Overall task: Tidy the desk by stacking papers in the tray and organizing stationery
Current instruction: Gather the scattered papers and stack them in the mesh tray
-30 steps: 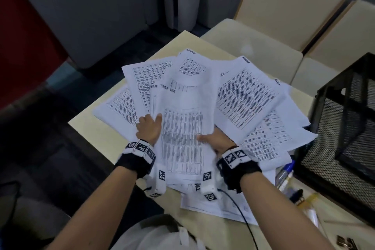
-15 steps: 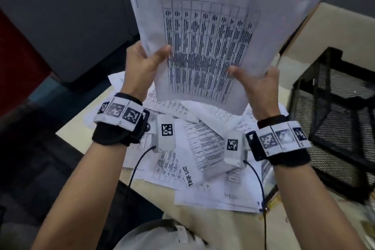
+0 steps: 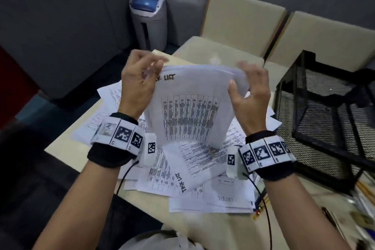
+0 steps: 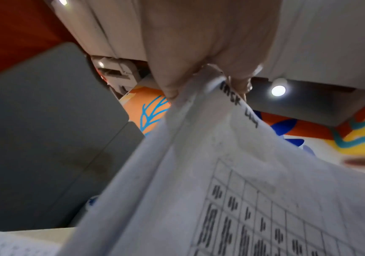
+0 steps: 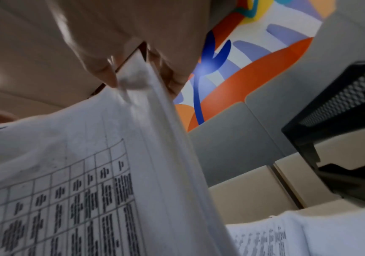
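Note:
Both hands hold a bundle of printed papers (image 3: pixel 190 107) upright above the desk, its lower edge hanging just over the loose sheets. My left hand (image 3: pixel 140 83) pinches its top left corner (image 4: pixel 201 90) and my right hand (image 3: pixel 247 89) pinches the top right corner (image 5: pixel 133 76). The front sheet carries a table and the heading "TASK LIST". More printed sheets (image 3: pixel 203 170) lie scattered over the beige desk (image 3: pixel 67 148) under my hands. The black mesh tray (image 3: pixel 324 111) stands on the desk to the right.
Pens and other stationery (image 3: pixel 361 211) lie near the front right, below the tray. Beige chairs (image 3: pixel 243 18) stand behind the desk and a grey and blue bin (image 3: pixel 148 20) is on the floor at the back. Cables run from both wrist cameras.
The bundle was lifted off the desk and raised high half a second ago. It is now lowered, and both hands have shifted from its lower edge to its top corners.

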### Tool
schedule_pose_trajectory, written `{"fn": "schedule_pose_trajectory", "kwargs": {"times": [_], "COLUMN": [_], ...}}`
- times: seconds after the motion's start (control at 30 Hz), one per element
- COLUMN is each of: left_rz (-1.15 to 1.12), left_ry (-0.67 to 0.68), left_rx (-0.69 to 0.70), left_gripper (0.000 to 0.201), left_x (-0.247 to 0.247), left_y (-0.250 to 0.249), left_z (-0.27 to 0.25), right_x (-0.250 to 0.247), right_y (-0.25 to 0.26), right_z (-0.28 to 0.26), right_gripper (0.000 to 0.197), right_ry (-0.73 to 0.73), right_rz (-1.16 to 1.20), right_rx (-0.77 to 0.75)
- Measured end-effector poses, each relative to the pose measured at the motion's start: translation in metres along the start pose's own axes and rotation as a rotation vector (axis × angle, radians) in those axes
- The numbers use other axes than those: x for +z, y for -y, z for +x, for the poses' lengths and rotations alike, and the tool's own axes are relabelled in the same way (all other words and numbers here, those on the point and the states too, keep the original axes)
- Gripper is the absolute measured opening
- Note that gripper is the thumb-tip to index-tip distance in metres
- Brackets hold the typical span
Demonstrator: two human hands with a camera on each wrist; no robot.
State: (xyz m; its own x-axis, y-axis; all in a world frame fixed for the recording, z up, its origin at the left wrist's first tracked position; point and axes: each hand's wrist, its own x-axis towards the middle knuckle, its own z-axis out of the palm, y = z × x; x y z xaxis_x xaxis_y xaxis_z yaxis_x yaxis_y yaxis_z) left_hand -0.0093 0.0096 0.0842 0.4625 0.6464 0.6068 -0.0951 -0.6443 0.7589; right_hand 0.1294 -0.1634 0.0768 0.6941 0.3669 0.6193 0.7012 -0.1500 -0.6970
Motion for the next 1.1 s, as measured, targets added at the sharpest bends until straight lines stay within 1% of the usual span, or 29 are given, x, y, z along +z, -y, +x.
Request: {"fn": "schedule_pose_trajectory", "kwargs": {"times": [0.03,0.1,0.13,0.17,0.2,0.23,0.27,0.3,0.33,0.37,0.4,0.43,0.47,0.5,0.57,0.67,0.7,0.73,0.77,0.83,0.87,0.9,0.97,1.03,1.1], "left_rz": [0.021,-0.009,-0.076,-0.143,-0.172,-0.155,-0.109,-0.079,-0.085,-0.152,-0.259,-0.360,-0.426,-0.447,-0.378,-0.301,-0.264,-0.218,-0.170,-0.094,-0.070,-0.062,-0.077,-0.142,-0.293], "left_ry": [0.002,-0.017,-0.014,0.014,0.068,0.117,0.144,0.153,0.141,0.113,0.096,0.103,0.137,0.186,0.288,0.409,0.449,0.474,0.476,0.440,0.413,0.391,0.333,0.260,0.212], "left_rx": [-0.022,-0.119,-0.206,-0.306,-0.409,-0.491,-0.546,-0.579,-0.607,-0.612,-0.588,-0.538,-0.491,-0.466,-0.506,-0.637,-0.675,-0.708,-0.740,-0.782,-0.776,-0.738,-0.629,-0.557,-0.511], "left_gripper": [0.033,0.038,0.042,0.048,0.050,0.046,0.039,0.031,0.027,0.025,0.024,0.023,0.027,0.038,0.069,0.104,0.110,0.107,0.093,0.051,0.035,0.027,0.020,0.017,0.010], "left_x": [-0.001,-0.001,0.001,0.004,0.010,0.016,0.021,0.024,0.024,0.023,0.019,0.014,0.008,0.003,-0.002,0.005,0.008,0.013,0.018,0.026,0.029,0.033,0.042,0.056,0.079], "left_y": [0.003,0.013,0.015,0.020,0.022,0.023,0.023,0.022,0.020,0.016,0.013,0.013,0.013,0.015,0.020,0.035,0.037,0.039,0.040,0.038,0.034,0.026,0.006,-0.022,-0.048], "left_z": [-0.003,-0.013,-0.020,-0.026,-0.033,-0.038,-0.041,-0.042,-0.040,-0.035,-0.030,-0.025,-0.020,-0.018,-0.019,-0.035,-0.043,-0.052,-0.060,-0.070,-0.070,-0.066,-0.050,-0.025,0.003], "right_x": [0.001,0.003,0.004,0.008,0.012,0.018,0.023,0.026,0.026,0.024,0.019,0.013,0.008,0.004,0.007,0.024,0.029,0.032,0.033,0.028,0.024,0.016,-0.002,-0.024,-0.054], "right_y": [-0.003,-0.005,-0.005,-0.005,-0.006,-0.009,-0.010,-0.011,-0.010,-0.010,-0.010,-0.009,-0.009,-0.010,-0.017,-0.023,-0.024,-0.025,-0.026,-0.030,-0.032,-0.034,-0.039,-0.043,-0.049], "right_z": [0.000,-0.005,-0.008,-0.012,-0.017,-0.022,-0.026,-0.028,-0.026,-0.021,-0.015,-0.008,-0.001,0.003,0.005,-0.010,-0.017,-0.023,-0.029,-0.034,-0.034,-0.033,-0.028,-0.024,-0.022], "right_gripper": [0.043,0.050,0.057,0.062,0.064,0.062,0.059,0.058,0.057,0.055,0.051,0.047,0.044,0.044,0.045,0.047,0.047,0.045,0.043,0.038,0.038,0.038,0.036,0.033,0.034], "right_ry": [0.014,0.011,0.010,0.022,0.069,0.141,0.192,0.211,0.190,0.148,0.088,0.024,-0.025,-0.046,-0.015,0.149,0.187,0.206,0.209,0.193,0.173,0.143,0.116,0.169,0.218], "right_rz": [-0.013,0.079,0.176,0.259,0.309,0.319,0.309,0.297,0.305,0.342,0.414,0.481,0.515,0.532,0.508,0.398,0.377,0.362,0.352,0.337,0.325,0.328,0.368,0.368,0.308], "right_rx": [0.021,0.127,0.220,0.318,0.411,0.489,0.542,0.579,0.608,0.628,0.626,0.593,0.562,0.539,0.530,0.625,0.651,0.668,0.675,0.660,0.657,0.643,0.634,0.667,0.651]}}
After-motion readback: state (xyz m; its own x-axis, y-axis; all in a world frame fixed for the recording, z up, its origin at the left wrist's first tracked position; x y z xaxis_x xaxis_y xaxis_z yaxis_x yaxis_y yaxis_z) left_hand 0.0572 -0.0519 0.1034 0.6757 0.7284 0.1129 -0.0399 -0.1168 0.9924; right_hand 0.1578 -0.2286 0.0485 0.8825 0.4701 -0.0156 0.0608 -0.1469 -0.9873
